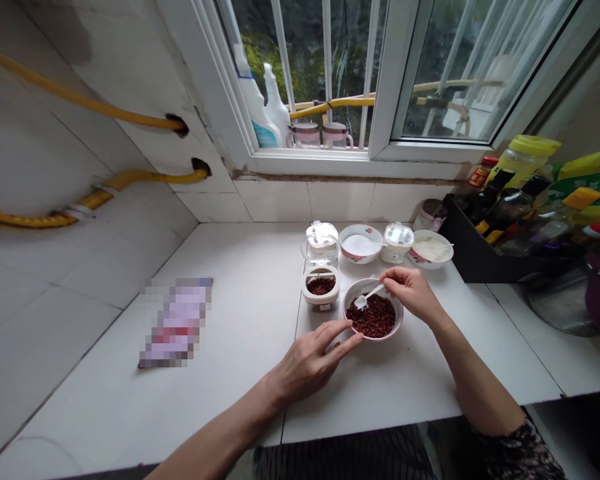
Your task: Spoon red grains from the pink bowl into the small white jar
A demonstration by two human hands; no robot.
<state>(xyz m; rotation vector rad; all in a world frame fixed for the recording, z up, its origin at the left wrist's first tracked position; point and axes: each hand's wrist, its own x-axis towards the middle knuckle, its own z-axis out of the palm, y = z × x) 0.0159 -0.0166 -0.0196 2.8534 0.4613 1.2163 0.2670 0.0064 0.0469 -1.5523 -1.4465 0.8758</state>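
A white bowl [399, 327] with a pink rim holds dark red dried grains that look like Sichuan peppercorns [377, 318]. Between the thumb and fingers of my right hand [411, 293] is the handle of a small white spoon [363, 302], its scoop just over the grains at the bowl's left inside. My left hand [316, 360] has its fingers stretched out, with the tips touching the near left rim. Left of the bowl stands an uncovered seasoning jar [321, 298], partly filled with the same red grains.
Behind stand a bowl of white granules [361, 245], a bowl of pale powder [431, 251] and two lidded jars, one a white-topped jar [399, 241]. A black bin of bottles [480, 257] is at the right. A purple packet [177, 323], blurred, lies at the left.
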